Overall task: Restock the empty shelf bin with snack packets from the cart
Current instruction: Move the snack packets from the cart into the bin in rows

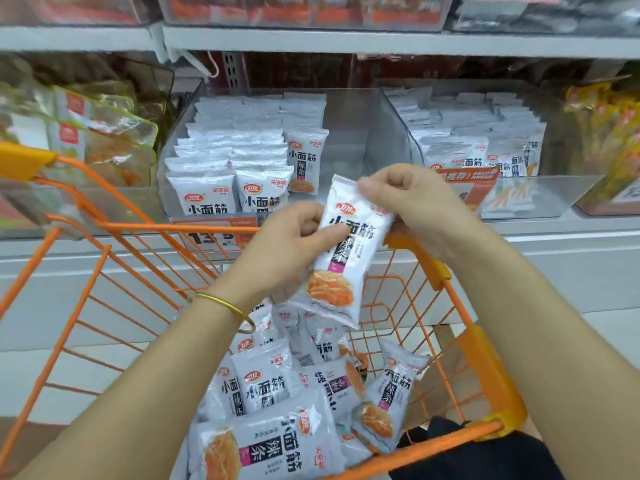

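Snack packet (346,258) — a white sealed pouch with black lettering and an orange food picture — is held in the air above the cart (485,362), just in front of the shelf bin (349,140). It looks light and soft, puffed with air, its film glossy and probably slippery, so the flat crimped seams at top and bottom seem the surest places to pinch; a hard squeeze on the middle might crush what is inside. The left hand (280,251) has thumb and fingers closed on the packet's left edge, and the right hand (412,202) pinches its upper right corner. Below, more loose packets (277,386) lie heaped in the cart at all angles. In the bin, standing rows (225,161) fill the left side while the right part shows bare — the likely slot. The bin's clear front wall and the cart's orange rim stand between packet and gap, so it would need lifting over both.
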